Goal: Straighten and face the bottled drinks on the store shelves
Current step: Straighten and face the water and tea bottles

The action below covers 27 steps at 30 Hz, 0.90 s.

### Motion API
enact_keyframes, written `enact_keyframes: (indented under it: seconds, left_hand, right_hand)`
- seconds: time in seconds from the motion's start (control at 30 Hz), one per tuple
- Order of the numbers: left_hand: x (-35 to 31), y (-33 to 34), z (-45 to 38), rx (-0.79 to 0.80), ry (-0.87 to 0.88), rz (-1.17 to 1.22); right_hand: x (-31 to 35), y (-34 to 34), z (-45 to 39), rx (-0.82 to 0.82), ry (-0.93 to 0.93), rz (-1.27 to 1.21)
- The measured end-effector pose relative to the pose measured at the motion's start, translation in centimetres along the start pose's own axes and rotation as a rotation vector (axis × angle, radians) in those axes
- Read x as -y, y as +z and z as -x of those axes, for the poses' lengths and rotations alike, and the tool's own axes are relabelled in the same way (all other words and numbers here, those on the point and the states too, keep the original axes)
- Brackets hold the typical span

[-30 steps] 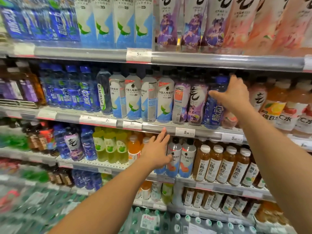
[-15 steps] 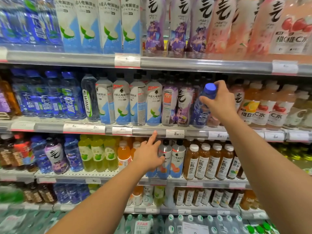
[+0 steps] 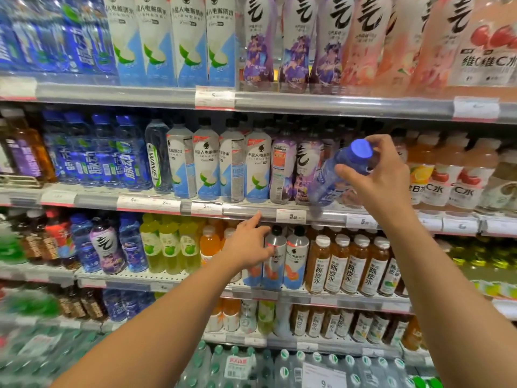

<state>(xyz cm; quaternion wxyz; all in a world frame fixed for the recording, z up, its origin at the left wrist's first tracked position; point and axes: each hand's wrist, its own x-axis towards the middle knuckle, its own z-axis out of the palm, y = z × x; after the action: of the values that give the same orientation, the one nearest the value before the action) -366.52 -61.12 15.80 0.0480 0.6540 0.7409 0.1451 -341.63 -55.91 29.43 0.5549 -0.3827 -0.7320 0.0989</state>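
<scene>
Blue-capped bottle (image 3: 340, 170) tilted in right hand (image 3: 383, 177)

Two hands are seen: the left hand (image 3: 246, 246) and the right hand (image 3: 377, 175). One blue-capped bottle (image 3: 340, 170) is held. Four brown tea bottles (image 3: 347, 266) with white caps are counted in front. Three green bottles (image 3: 170, 247) are lined up

Right hand (image 3: 376, 177) raised, grip curled; left hand (image 3: 246, 245) lower, index finger extended.
</scene>
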Motion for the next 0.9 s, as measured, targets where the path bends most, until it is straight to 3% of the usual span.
enact_keyframes:
  seconds: [0.3,0.47,0.9]
  left_hand:
    - [2.4,-1.3,5.2,-0.078,-0.02,0.018]
    - [6.1,-3.0,9.9,-0.136,-0.144,-0.014]
    - [19.9,-4.7,14.4,-0.08,-0.377,0.027]
  right_hand:
    - [0.0,2.4,4.8,0.23,-0.028,-0.208]
    - [0.5,5.4,6.5,0.38,-0.008,-0.257]
    - [3.8,12.8,11.2,0.435,0.125,-0.334]
